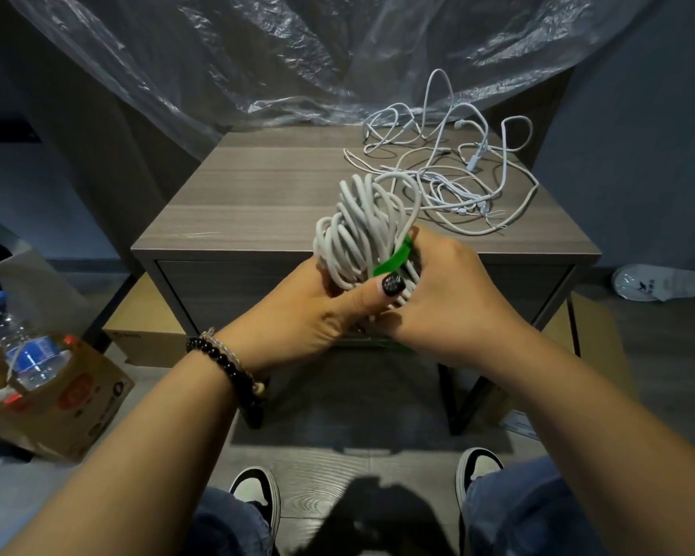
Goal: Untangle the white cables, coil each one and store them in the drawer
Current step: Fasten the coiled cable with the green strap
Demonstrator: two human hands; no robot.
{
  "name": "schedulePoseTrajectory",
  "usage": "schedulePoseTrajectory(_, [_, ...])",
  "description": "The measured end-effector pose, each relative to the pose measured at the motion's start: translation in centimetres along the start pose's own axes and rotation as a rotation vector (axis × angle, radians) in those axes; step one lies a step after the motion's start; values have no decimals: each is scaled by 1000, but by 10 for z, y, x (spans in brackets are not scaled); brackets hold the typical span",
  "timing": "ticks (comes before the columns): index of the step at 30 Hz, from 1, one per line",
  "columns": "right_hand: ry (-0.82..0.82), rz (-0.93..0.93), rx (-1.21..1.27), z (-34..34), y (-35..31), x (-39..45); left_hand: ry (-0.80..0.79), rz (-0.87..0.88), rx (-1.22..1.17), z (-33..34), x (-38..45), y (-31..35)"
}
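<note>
Head view: both hands' fingers grip coiled cable (362, 230) over nightstand (257, 202) front edge.

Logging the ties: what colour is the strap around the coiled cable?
Green strap, on the white coiled cable, clearest in the head view.

Left hand (314, 311) and right hand (450, 298) meet, fingers (378, 294) curled

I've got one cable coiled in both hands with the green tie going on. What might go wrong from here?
1. The green tie looks only partly wrapped; if the left hand or right hand loosens, the coil may spring apart.
2. One loop of the coil reaches toward the tangled cables on the nightstand; it may snag them.
3. The drawer looks shut, and both hands are busy.
</note>
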State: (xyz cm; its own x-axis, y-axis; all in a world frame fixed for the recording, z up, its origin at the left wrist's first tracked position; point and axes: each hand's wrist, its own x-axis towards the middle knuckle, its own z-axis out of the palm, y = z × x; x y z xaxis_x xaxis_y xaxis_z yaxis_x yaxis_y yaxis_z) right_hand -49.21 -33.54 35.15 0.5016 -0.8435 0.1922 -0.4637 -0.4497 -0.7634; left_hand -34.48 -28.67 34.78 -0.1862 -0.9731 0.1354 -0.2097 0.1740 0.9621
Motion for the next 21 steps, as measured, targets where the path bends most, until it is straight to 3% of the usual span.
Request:
schedulePoseTrajectory(3, [51, 29, 82, -3, 0, 1, -48, -148, 27, -8, -2, -4])
schedulePoseTrajectory(6, [71, 52, 143, -5, 0, 1, -93, -301, -182, -14, -2, -5])
schedulePoseTrajectory(10, [88, 62, 221, -9, 0, 0, -154, -333, -364, -21, -3, -5])
schedulePoseTrajectory(17, [143, 118, 212, -12, 11, 6, 162, -357, -267, -8, -1, 0])
schedulePoseTrajectory(21, [171, 130, 207, -10, 13, 7, 208, -392, -249, -1, 2, 0])
